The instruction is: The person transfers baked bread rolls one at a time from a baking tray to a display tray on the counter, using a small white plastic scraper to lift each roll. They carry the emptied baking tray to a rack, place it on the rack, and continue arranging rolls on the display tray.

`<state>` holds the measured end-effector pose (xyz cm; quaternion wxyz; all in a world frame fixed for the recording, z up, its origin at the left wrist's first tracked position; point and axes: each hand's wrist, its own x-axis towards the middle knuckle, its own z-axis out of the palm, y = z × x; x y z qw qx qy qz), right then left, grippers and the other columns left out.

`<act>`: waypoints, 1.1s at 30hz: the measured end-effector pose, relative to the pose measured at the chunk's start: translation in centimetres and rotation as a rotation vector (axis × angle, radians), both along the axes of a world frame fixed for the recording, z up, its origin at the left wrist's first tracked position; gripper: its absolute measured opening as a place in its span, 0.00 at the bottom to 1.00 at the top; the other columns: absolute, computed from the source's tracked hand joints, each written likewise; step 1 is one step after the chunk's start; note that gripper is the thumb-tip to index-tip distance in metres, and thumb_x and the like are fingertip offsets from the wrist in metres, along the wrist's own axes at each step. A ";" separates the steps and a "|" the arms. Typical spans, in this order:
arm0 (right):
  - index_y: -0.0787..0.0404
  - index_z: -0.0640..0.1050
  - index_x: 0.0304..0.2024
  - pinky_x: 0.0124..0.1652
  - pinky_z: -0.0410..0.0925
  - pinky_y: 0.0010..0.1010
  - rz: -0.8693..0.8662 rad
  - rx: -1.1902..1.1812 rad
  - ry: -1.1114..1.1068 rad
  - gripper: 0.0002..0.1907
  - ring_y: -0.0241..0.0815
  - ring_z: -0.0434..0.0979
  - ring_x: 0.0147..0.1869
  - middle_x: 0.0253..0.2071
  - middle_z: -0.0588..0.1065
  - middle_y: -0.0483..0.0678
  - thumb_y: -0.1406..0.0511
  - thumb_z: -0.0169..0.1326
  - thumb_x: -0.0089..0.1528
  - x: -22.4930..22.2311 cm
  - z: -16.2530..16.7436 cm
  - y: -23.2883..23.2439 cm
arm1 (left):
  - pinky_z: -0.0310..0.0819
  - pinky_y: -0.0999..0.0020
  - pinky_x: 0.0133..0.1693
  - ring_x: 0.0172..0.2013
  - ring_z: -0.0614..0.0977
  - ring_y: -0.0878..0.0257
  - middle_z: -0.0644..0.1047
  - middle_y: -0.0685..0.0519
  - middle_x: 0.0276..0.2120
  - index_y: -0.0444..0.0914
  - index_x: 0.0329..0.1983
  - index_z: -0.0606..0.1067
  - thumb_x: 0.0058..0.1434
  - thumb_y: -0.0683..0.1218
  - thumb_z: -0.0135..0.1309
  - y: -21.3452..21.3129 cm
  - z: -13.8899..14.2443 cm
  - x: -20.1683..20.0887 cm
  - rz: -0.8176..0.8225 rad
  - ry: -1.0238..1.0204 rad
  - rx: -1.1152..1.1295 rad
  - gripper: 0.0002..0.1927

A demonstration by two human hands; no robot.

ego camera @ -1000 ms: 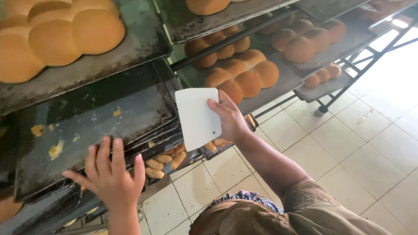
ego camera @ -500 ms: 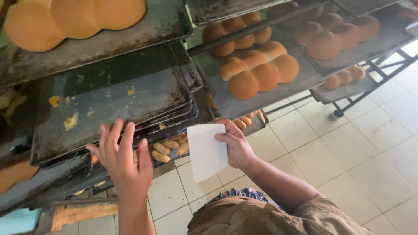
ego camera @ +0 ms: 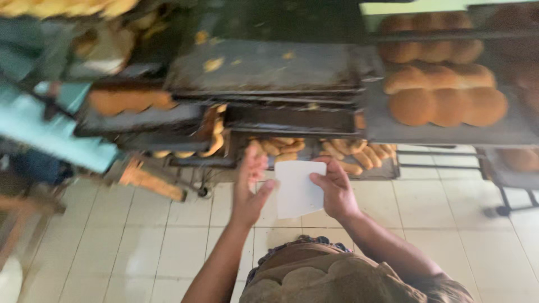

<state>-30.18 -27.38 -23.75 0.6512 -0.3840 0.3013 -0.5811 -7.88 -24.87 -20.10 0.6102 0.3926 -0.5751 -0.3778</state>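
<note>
Your right hand reaches forward from the 5 o'clock corner, forearm angled up toward 11 o'clock, and it grips the right edge of a white flat scraper card, thumb across the face and fingers curled behind. The card sits upright near the middle of the view, just below the low tray of small finger rolls. Your left hand rises from 6 o'clock, wrist straight, palm turned toward the card and fingers spread loosely upward; it holds nothing, and its thumb lies just beside the card's left edge, though motion blur hides whether they touch. Above both hands, toward 12 o'clock, a dark empty baking tray sits in the rack with crumbs on it. At 2 o'clock another tray carries round golden buns in joined rows. Below everything lies the pale tiled floor.
</note>
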 end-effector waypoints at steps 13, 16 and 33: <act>0.67 0.78 0.46 0.45 0.74 0.26 0.071 -0.529 0.658 0.11 0.37 0.78 0.43 0.42 0.76 0.47 0.72 0.60 0.61 14.9 2.5 12.7 | 0.78 0.69 0.43 0.39 0.83 0.67 0.83 0.51 0.41 0.31 0.51 0.78 0.68 0.47 0.53 24.9 -7.9 17.5 0.305 0.393 0.599 0.16; 0.67 0.81 0.43 0.43 0.75 0.29 0.131 -0.337 0.652 0.06 0.39 0.81 0.42 0.43 0.79 0.50 0.71 0.60 0.64 15.9 1.9 16.8 | 0.79 0.67 0.43 0.39 0.84 0.65 0.84 0.50 0.41 0.31 0.51 0.79 0.67 0.47 0.52 32.1 -8.2 21.3 0.445 0.471 0.626 0.16; 0.69 0.72 0.60 0.62 0.68 0.35 1.148 -0.158 0.486 0.26 0.37 0.76 0.60 0.55 0.78 0.50 0.62 0.60 0.64 34.3 -2.3 25.7 | 0.75 0.70 0.43 0.39 0.82 0.64 0.84 0.50 0.41 0.35 0.57 0.76 0.65 0.45 0.48 48.8 -10.8 25.1 0.780 0.530 0.649 0.19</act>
